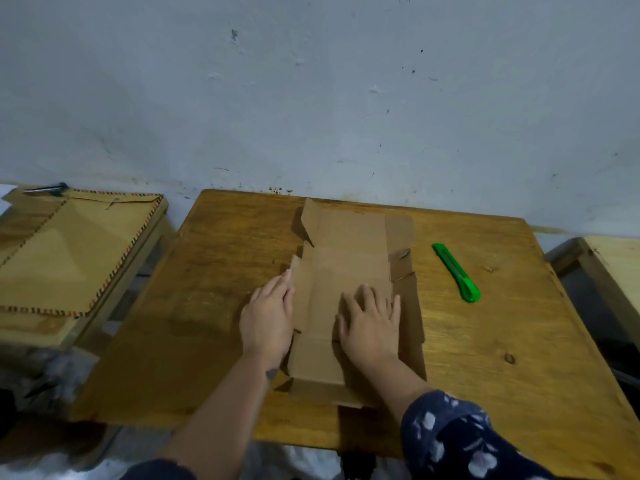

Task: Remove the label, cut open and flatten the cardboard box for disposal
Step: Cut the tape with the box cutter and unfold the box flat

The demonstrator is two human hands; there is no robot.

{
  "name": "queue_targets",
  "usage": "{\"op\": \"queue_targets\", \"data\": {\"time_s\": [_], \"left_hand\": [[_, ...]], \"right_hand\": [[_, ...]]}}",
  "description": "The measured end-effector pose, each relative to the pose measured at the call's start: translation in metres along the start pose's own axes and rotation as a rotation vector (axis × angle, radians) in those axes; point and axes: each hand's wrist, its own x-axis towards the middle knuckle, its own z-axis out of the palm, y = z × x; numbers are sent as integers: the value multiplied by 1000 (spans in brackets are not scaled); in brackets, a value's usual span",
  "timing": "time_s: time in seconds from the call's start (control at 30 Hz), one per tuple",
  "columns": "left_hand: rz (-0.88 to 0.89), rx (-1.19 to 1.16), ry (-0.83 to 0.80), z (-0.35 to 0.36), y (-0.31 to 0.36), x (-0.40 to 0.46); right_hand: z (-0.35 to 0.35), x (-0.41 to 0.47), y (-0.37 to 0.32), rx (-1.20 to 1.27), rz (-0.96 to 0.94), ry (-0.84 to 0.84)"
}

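The brown cardboard box point(349, 251) lies cut open and nearly flat in the middle of the wooden table point(214, 306). Its far left flap still stands up a little. My left hand point(268, 317) rests palm down on the box's left side flap, fingers together and pointing away from me. My right hand point(372, 327) presses flat on the middle panel with fingers spread. Neither hand grips anything. A green utility knife point(456, 273) lies on the table to the right of the box, apart from both hands. No label shows on the cardboard.
A second table point(69, 258) on the left carries large brown envelopes with striped borders and a pen point(46, 189) at its far edge. Another wooden surface point(616, 271) pokes in at the right. A pale wall point(311, 98) stands right behind the table.
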Motion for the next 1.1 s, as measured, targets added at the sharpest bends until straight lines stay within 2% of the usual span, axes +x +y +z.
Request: {"op": "queue_targets", "data": {"time_s": [0.07, 0.17, 0.27, 0.33, 0.5, 0.6, 0.7, 0.83, 0.93, 1.0, 1.1], "left_hand": [[14, 115, -14, -5, -10, 1], [-44, 299, -165, -7, -13, 2], [-136, 343, -325, -6, -16, 3], [-159, 330, -363, -6, -19, 4], [-118, 166, -289, -18, -30, -2], [11, 39, -158, -25, -39, -7], [83, 158, -123, -30, -50, -3], [-15, 369, -246, -25, -68, -3], [-85, 370, -343, -20, -74, -8], [-81, 357, -292, -19, -68, -7], [-4, 353, -107, -22, -46, 6]], "right_hand": [[8, -7, -1, -55, 38, -75], [13, -8, 4, -97, 37, -138], [16, -9, 10, -80, 26, -193], [19, -11, 13, -64, 19, -195], [24, -12, 15, -51, 7, -171], [26, -13, 15, -49, 2, -149], [26, -13, 14, -58, 2, -139], [28, -13, 15, -60, -2, -120], [29, -13, 15, -63, -8, -124], [24, -12, 14, -41, -5, -81], [9, -2, 12, 46, 54, 96]]}}
